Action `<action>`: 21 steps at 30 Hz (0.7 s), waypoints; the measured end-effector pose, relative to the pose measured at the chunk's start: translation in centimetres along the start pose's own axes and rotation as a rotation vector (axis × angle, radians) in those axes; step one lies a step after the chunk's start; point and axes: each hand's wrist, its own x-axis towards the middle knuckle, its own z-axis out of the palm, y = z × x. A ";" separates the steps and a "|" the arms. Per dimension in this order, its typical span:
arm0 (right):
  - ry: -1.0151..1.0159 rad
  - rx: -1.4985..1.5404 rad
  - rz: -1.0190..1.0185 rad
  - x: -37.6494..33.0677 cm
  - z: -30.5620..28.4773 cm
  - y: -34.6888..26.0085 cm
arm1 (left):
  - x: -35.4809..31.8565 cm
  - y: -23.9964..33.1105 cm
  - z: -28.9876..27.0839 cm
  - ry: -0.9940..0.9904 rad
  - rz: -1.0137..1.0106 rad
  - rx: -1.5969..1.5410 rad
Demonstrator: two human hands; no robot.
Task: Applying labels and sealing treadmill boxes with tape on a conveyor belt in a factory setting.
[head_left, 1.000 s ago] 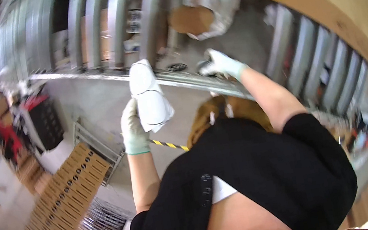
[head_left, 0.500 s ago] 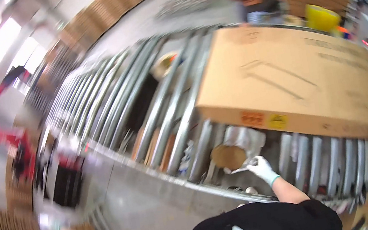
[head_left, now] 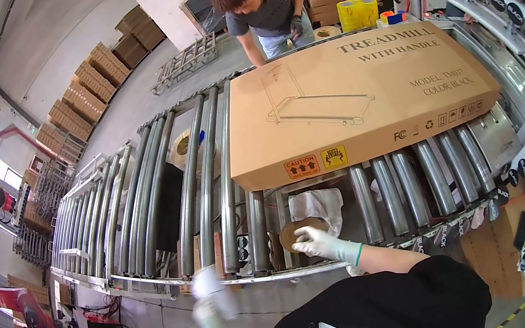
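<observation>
the gloved fingers of the left hand (head_left: 208,319) seem closed about the lower end of a white bundle (head_left: 212,289), which stands roughly upright before the near rail; gripped by one end, most of it stays free of the palm. the fingers of the right hand (head_left: 315,243) are bent over the edge of a brown disc (head_left: 293,230); whether they pinch it or only rest there, i cannot tell. the disc sits in a gap in the rollers (head_left: 390,198), with crumpled white wrapping (head_left: 319,204) beside it, perhaps put there to be within easy reach.

beyond, a large carton (head_left: 363,98) lies flat across several rollers, which likely share its weight. on the far side a co-worker (head_left: 268,13) leans over, near yellow tape rolls (head_left: 359,14).

motion blur smears the left hand and bundle, so single fingers and the wrapping's detail are lost. the right hand covers part of the disc, the carton hides one of the co-worker's hands, and the lower edge cuts off the left forearm.
</observation>
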 end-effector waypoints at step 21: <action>-0.024 0.320 0.125 -13.0 3.7 -1.0 | -15.9 3.1 13.1 -0.506 -0.158 -0.245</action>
